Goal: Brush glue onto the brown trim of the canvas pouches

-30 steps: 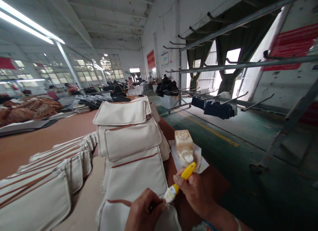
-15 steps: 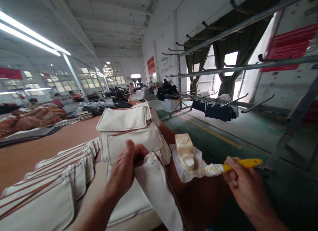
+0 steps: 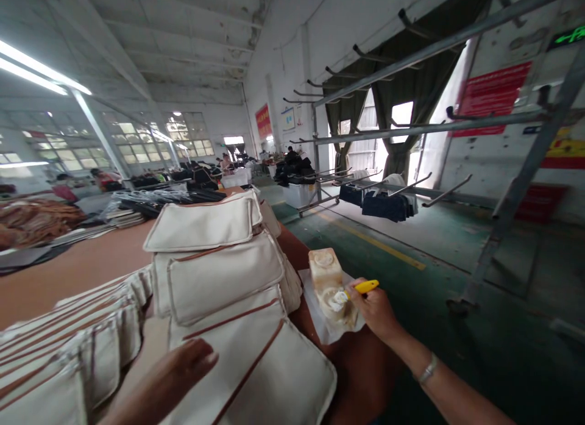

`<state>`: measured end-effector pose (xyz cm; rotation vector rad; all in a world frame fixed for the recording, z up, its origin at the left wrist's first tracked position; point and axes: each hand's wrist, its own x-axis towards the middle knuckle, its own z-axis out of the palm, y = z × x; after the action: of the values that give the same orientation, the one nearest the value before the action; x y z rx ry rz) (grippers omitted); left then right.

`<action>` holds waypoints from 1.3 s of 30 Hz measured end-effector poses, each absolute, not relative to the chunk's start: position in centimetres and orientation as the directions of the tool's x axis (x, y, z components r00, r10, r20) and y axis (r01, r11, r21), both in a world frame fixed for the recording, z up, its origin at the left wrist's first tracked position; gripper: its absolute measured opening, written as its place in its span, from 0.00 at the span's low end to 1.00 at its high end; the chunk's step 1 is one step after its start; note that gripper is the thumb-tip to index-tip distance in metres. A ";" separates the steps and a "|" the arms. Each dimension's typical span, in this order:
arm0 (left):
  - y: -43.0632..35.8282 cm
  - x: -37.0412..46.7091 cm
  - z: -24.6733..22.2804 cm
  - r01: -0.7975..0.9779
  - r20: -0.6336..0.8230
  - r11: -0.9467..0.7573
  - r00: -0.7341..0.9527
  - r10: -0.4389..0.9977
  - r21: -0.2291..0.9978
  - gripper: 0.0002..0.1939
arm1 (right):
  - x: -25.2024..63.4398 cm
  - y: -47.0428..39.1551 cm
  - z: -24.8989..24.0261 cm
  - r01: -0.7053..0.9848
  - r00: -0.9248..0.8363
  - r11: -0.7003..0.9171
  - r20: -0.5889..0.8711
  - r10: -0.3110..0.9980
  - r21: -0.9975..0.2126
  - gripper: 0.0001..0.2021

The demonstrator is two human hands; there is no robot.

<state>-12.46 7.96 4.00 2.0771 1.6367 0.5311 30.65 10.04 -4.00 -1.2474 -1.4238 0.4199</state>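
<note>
My right hand (image 3: 375, 309) is closed round the yellow handle of a brush (image 3: 365, 286). The brush's whitened head dips into the open mouth of a glue-smeared plastic container (image 3: 325, 272), which stands on a white sheet (image 3: 315, 318). My left hand (image 3: 189, 361), slightly blurred, hovers over cream fabric pieces with brown trim. Its thumb stands out and nothing shows in its grasp; part of the fingers is hidden. Beneath and beyond it lies a cream pouch-like piece (image 3: 283, 376), with a stack of similar pieces (image 3: 226, 275) behind.
More cream pieces (image 3: 59, 376) lie in an overlapping row at left on the brown table (image 3: 100, 254). Brown material (image 3: 41, 221) is heaped farther back. A metal rack (image 3: 493, 242) with prongs and hanging dark items stands on the green floor at right. People work in the distance.
My left hand has let go of the cream piece, which now lies flat, and has moved left and down. My right hand has brought the brush left, into the container. The view has turned right.
</note>
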 end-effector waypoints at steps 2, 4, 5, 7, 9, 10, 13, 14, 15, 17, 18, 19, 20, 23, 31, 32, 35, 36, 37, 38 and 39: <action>7.6 -10.2 1.3 0.836 -0.021 -0.254 0.302 0.953 0.487 0.18 | 29.8 11.5 -4.7 0.481 0.142 0.393 0.512 0.847 -0.784 0.16; 7.6 -7.2 -0.8 0.868 -0.039 -0.212 0.256 0.966 0.448 0.17 | 29.3 12.4 -5.2 0.519 0.089 0.406 0.521 0.849 -0.752 0.14; 7.7 -5.7 -1.6 0.889 -0.052 -0.181 0.223 0.973 0.421 0.16 | 29.3 12.7 -5.3 0.533 0.067 0.412 0.522 0.850 -0.739 0.14; 8.1 -3.3 -2.9 0.924 -0.075 -0.120 0.157 0.985 0.362 0.16 | 29.6 12.8 -5.4 0.550 0.041 0.422 0.528 0.848 -0.721 0.13; 8.6 -1.7 -3.7 0.944 -0.080 -0.071 0.102 0.992 0.321 0.16 | 30.2 12.5 -5.3 0.556 0.037 0.435 0.545 0.838 -0.708 0.13; 8.8 -1.2 -4.0 0.949 -0.075 -0.052 0.079 0.994 0.311 0.16 | 30.4 12.2 -5.2 0.558 0.035 0.445 0.556 0.831 -0.701 0.13; 9.3 -0.6 -4.4 0.952 -0.062 -0.014 0.035 0.997 0.307 0.14 | 30.9 10.9 -5.0 0.554 -0.039 0.499 0.578 0.815 -0.666 0.11; 9.4 -0.5 -4.6 0.951 -0.058 -0.003 0.022 0.998 0.309 0.13 | 31.0 10.3 -5.0 0.549 -0.081 0.522 0.580 0.811 -0.653 0.10; 9.5 -0.4 -4.7 0.948 -0.056 0.007 0.012 0.998 0.317 0.12 | 31.0 9.7 -5.1 0.543 -0.124 0.544 0.579 0.806 -0.640 0.10; 9.8 -0.3 -4.9 0.934 -0.061 0.015 0.007 0.998 0.358 0.11 | 30.9 8.4 -5.1 0.531 -0.193 0.580 0.578 0.793 -0.618 0.10; 9.9 -0.2 -5.0 0.921 -0.063 0.013 0.013 0.998 0.390 0.11 | 31.0 7.9 -5.2 0.525 -0.206 0.589 0.579 0.789 -0.615 0.10; 10.0 -0.2 -5.1 0.904 -0.067 0.008 0.022 0.998 0.428 0.11 | 31.1 7.6 -5.2 0.516 -0.197 0.586 0.579 0.791 -0.625 0.09; 10.0 -0.1 -5.2 0.883 -0.071 0.002 0.035 0.997 0.470 0.12 | 31.2 7.3 -5.2 0.504 -0.165 0.573 0.579 0.799 -0.646 0.10; 9.6 -0.1 -5.2 0.796 -0.087 -0.024 0.096 0.992 0.605 0.14 | 31.5 7.3 -5.3 0.469 -0.016 0.498 0.557 0.830 -0.729 0.11; 5.9 0.0 -1.6 0.294 -0.159 0.066 0.306 0.939 0.954 0.30 | 29.1 5.3 -1.4 0.273 0.204 0.333 0.392 0.897 -0.903 0.17; 5.5 0.1 -1.0 0.260 -0.169 0.084 0.325 0.930 0.962 0.30 | 28.4 4.8 -0.5 0.182 0.209 0.323 0.357 0.910 -0.929 0.17; 4.8 0.4 0.4 0.203 -0.197 0.125 0.390 0.900 0.971 0.30 | 26.3 3.8 1.7 -0.042 0.176 0.308 0.296 0.939 -0.951 0.18; 4.6 0.5 0.7 0.196 -0.209 0.138 0.406 0.890 0.971 0.30 | 25.6 3.6 2.2 -0.073 0.159 0.305 0.290 0.944 -0.950 0.18; 4.4 0.6 1.0 0.195 -0.219 0.148 0.420 0.881 0.970 0.30 | 25.0 3.6 2.6 -0.079 0.139 0.304 0.291 0.946 -0.949 0.17; 4.1 0.7 1.2 0.200 -0.232 0.158 0.434 0.871 0.967 0.30 | 24.5 3.5 2.8 -0.066 0.118 0.310 0.302 0.946 -0.948 0.17; 3.9 0.8 1.4 0.206 -0.241 0.163 0.447 0.862 0.965 0.30 | 24.0 3.6 3.1 -0.037 0.099 0.325 0.320 0.942 -0.945 0.17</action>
<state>0.80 3.90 1.40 1.3585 1.0446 0.6163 24.00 3.61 3.05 -0.9704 -1.2421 0.9257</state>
